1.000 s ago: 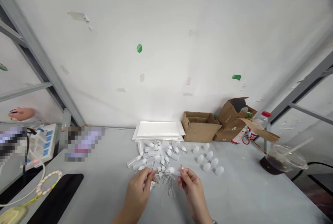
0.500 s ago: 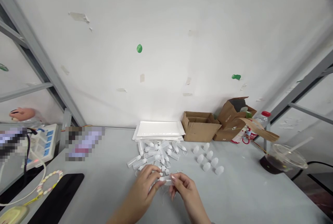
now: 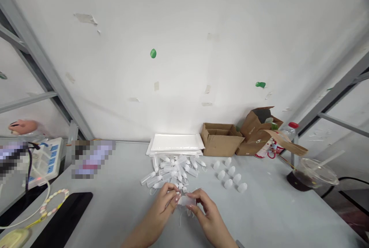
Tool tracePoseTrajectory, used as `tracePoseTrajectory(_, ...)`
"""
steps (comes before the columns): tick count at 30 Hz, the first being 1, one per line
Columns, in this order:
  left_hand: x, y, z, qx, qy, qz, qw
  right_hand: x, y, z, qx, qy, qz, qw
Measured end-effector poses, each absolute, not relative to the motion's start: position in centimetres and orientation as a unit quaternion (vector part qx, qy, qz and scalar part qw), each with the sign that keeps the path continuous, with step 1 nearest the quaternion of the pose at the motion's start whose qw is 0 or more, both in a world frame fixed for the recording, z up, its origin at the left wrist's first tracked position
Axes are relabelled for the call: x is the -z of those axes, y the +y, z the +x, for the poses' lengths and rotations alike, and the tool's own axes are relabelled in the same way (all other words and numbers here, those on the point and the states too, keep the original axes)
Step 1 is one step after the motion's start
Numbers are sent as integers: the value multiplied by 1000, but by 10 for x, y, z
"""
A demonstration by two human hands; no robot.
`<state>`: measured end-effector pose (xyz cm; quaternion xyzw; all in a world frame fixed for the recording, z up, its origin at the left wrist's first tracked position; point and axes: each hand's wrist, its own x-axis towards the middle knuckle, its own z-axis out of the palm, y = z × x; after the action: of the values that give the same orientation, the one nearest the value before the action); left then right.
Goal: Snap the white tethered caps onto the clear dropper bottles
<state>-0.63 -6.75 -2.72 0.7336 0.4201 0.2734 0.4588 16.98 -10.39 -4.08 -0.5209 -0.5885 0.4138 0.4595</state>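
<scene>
Between my two hands lies a small translucent plastic bottle (image 3: pixel 188 200), held roughly level above the grey table. My left hand (image 3: pixel 166 201) pinches its left end, where the cap or neck is mostly covered by fingertips. The fingers of my right hand (image 3: pixel 204 209) grip the right end of the bottle's body. Just beyond my fingers is a loose pile of similar small bottles (image 3: pixel 173 170), several with thin cap straps. Under my hands a thin strap-like piece shows on the table, partly hidden.
Several frosted egg-shaped pieces (image 3: pixel 228 183) stand right of the pile. Behind it are stacked white packets (image 3: pixel 177 143), a cardboard box (image 3: pixel 221 145) and a brown paper bag (image 3: pixel 253 140). A drink cup (image 3: pixel 302 181) stands far right; a black phone-like slab (image 3: pixel 67 217) lies left.
My right hand has shifted its grip to the bottle's right end, fingers spread wider around it, so more of the body shows. My left fingers have closed further over the left end.
</scene>
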Motion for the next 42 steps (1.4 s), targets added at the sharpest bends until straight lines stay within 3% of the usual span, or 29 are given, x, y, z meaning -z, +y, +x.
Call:
tracePoseTrajectory(7, 29, -68, -9, -263, 442, 756, 405, 47, -99, 162, -486, -535, -558, 407)
tracePoseTrajectory(13, 31, -63, -10, -249, 447, 739, 437, 45, -102, 165, -420, -566, -543, 456)
tracePoseTrajectory(19, 35, -61, -11, -254, 456, 757, 393, 49, -100, 163, -484, -530, -544, 434)
tracePoseTrajectory(30, 30, -62, -2, -282, 436, 705, 484, 30, -107, 180, -283, -705, -491, 427)
tracePoseTrajectory(38, 25, -57, -1, -260, 417, 638, 593, 20, -108, 189, -291, -721, -453, 436)
tracePoseTrajectory(42, 24, -56, 0, -224, 482, 649, 544, 24, -106, 200, -290, -651, -512, 480)
